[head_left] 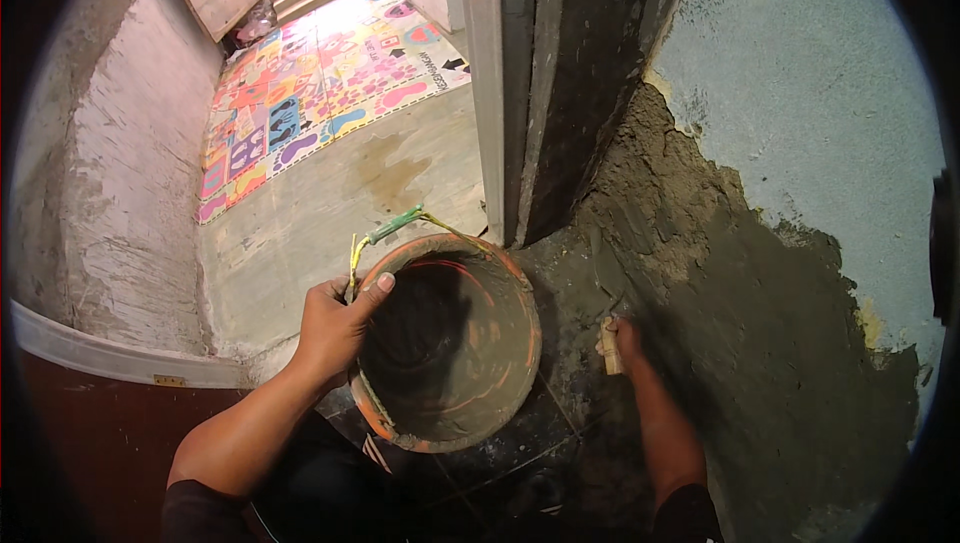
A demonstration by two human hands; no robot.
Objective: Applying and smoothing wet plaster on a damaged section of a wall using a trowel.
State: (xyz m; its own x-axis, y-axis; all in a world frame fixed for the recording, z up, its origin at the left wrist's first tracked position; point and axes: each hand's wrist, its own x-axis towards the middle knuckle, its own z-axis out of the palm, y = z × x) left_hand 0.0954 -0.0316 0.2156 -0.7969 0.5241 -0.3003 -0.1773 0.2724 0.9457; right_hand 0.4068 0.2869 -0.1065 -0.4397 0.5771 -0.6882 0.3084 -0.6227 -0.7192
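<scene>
My left hand (338, 328) is closed on the left rim of an orange bucket (500, 348), thumb over the edge. Grey mortar smears coat the bucket's inside, and its bottom lies in shadow. The bucket tilts, with its mouth facing me. From its far rim rises a handle with a green grip (395, 225) and yellow cord. In my right hand (622, 341) is the wooden handle of a trowel (604, 268). The trowel's blade points away from me, close to the foot of the wall, where wet mortar (760, 333) covers the lower part.
A dark door frame (580, 73) stands just beyond the bucket, on the right. Past it runs a concrete floor (340, 188) with a damp patch and a colourful printed mat (330, 78). At left are a rough wall (140, 163) and a brown door panel (100, 443). Pale blue wall (820, 93) shows above the mortar.
</scene>
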